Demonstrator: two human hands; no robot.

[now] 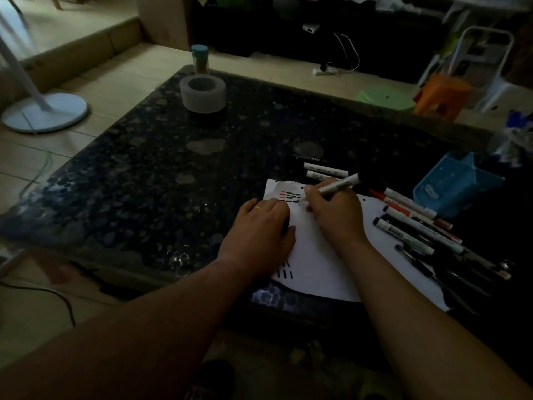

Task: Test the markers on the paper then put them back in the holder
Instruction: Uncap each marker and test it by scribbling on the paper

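Dark speckled worktop (150,168): left hand (259,226) flat, pressing paper (317,261); right hand (331,212) gripping marker (337,186), tip on paper; blue holder (450,186) nearby.

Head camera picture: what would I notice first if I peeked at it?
Probably the white paper, bright on the dark table, near its front right. The right hand grips a marker, tip at the short red and black strokes, while the left hand presses the sheet flat. Loose markers lie at the paper's right side, the blue holder just beyond them.
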